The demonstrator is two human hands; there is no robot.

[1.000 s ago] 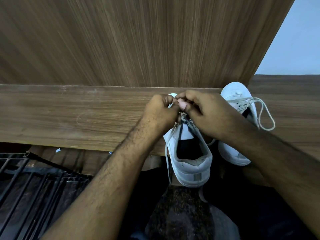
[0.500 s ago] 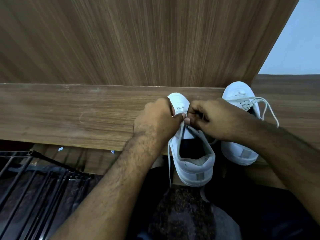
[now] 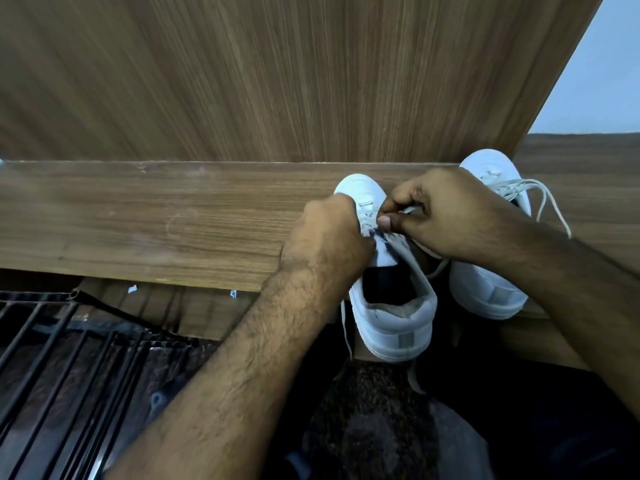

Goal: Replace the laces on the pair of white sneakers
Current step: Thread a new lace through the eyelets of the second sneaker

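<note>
Two hands on near sneaker (image 3: 393, 306): left hand (image 3: 327, 237) curled, hold unclear; right hand (image 3: 440, 216) pinches lace (image 3: 408, 210). Keep lace flat, tension even.

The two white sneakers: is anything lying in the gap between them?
In the head view, the right hand reaches across the gap between the near sneaker and the far sneaker; lower down it is only dark shadow.

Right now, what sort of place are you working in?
Probably a home, at some wood-laminate furniture: the sneakers sit on a wooden ledge below a tall wood-grain panel, with a black metal wire rack lower left. Which room, I cannot tell.
</note>
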